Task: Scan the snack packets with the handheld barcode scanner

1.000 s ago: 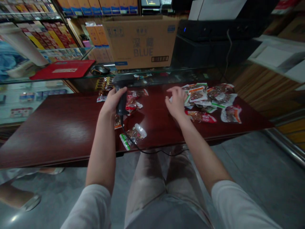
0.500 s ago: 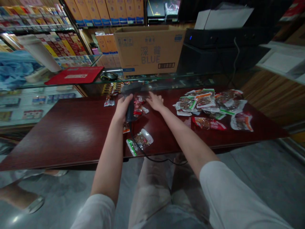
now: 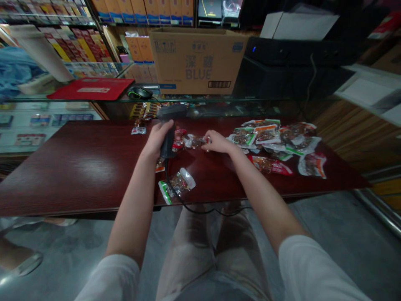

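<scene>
My left hand (image 3: 159, 137) is wrapped round the handle of a black barcode scanner (image 3: 169, 140), its head pointing away over the table. My right hand (image 3: 217, 142) is closed on the right end of a clear snack packet (image 3: 196, 141), fingers pinched at its edge. Red-wrapped packets (image 3: 179, 139) lie just right of the scanner, partly hidden by it. Nearer me, a green-edged packet (image 3: 178, 184) rests by the scanner's cable (image 3: 200, 212). Beyond my right hand lies a pile of sealed snack packets (image 3: 266, 133), with a red packet (image 3: 271, 165) in front.
A cardboard box (image 3: 199, 62) stands on the glass counter behind the dark red table (image 3: 94, 167). Left of it are a computer mouse (image 3: 140, 93) and a red mat (image 3: 90, 89). Yellow-and-dark packets (image 3: 145, 110) lie at the back. Another person's foot (image 3: 29, 263) shows at lower left.
My right hand has gone from beside the pile leftward to the packets near the scanner, and now grips a clear packet there. My left hand keeps hold of the scanner.
</scene>
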Demonstrator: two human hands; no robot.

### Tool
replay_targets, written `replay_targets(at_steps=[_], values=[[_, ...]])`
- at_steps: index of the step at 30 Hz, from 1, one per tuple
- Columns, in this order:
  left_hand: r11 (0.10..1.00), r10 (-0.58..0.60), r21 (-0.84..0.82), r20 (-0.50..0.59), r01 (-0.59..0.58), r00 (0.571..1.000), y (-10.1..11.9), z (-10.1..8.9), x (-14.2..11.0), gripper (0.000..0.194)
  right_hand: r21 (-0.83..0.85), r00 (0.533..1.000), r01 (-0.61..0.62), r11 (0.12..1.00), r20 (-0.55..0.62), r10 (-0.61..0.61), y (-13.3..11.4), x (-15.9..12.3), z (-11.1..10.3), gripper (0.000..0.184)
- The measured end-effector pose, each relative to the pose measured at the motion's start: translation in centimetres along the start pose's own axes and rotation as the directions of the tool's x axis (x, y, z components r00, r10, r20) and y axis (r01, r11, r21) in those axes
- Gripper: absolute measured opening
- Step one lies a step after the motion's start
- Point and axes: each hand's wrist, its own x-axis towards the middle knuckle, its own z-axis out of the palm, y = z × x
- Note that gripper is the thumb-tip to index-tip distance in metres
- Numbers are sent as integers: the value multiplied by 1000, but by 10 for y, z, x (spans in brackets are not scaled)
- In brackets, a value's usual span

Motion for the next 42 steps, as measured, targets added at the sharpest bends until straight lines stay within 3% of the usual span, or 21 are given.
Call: replay_targets(at_steps=[4,10,14,18,22,29,34,38,42], values=[[1000,-2,-8,-24,1,1000,-3,0,1,34,35,991,-47,998,-121,51,0,-4,12,58],[1000,8,5,-35,-7,999,-4,-1,1,34,10,990,-51,999,-132,52,3,-3,18,41],[1000,18,1,-29,-18,999,-2,1,-1,33,119,983,-21,993,-179,43,4,-7,12,34],[1000,8,-8,-34,-8,999,0,4,-3,33,254,961,-73,964,-240,136,1,-11,4,31],[1000,-25,14,-15,26,1000,1,5,-6,33,370,931,-36,928,-325,165,10,-14,-7,35],[994,-106,15,128,105,986,-2,10,-9,33,507,901,-14,862,-367,231,33,-34,-18,32],[988,-154,53,221,146,963,-4,18,-13,37,530,905,14,848,-368,215,29,-41,-21,30],[983,-179,81,235,164,955,-5,25,-17,38,604,914,27,796,-337,225,28,-40,-21,31],[974,-214,128,275,185,937,-11,30,-18,48,586,906,34,810,-360,223,27,-39,-17,33]])
